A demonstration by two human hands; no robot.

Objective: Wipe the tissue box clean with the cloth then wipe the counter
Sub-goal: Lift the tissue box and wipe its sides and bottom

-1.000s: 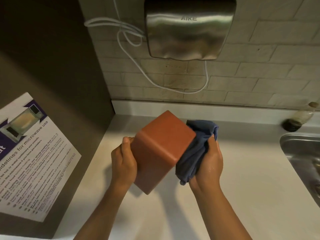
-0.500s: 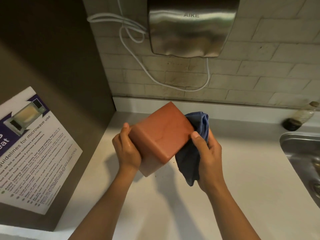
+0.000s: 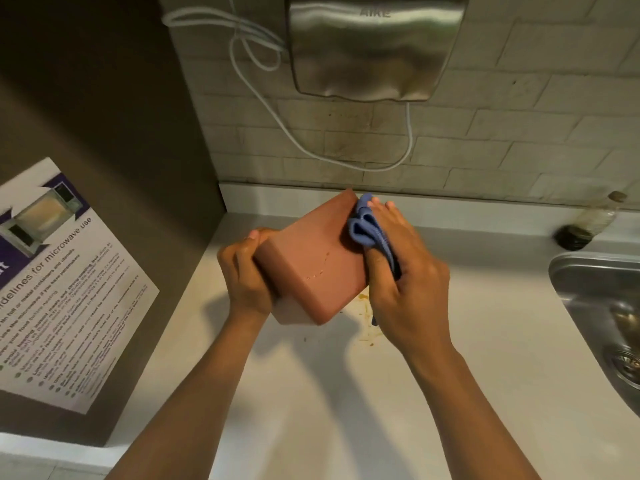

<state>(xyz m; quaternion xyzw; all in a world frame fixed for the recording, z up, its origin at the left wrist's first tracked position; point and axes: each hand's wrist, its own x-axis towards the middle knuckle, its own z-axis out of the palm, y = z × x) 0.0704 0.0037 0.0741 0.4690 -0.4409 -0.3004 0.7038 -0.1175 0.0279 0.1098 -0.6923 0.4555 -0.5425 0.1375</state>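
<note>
Gripping tilted tissue box (image 3: 311, 261); cloth (image 3: 367, 230)

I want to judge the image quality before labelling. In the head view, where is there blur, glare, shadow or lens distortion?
Head view: the hand dryer shows soft glare and its logo is motion-blurred; the poster text is smeared; tile lines bow from wide-angle distortion; both forearms cast shadows on the counter; small droplets glint on the tissue box, held by the left hand and wiped with the cloth under the right hand.

Single head-worn view, looking steeply down, close over counter (image 3: 311, 393)
</note>
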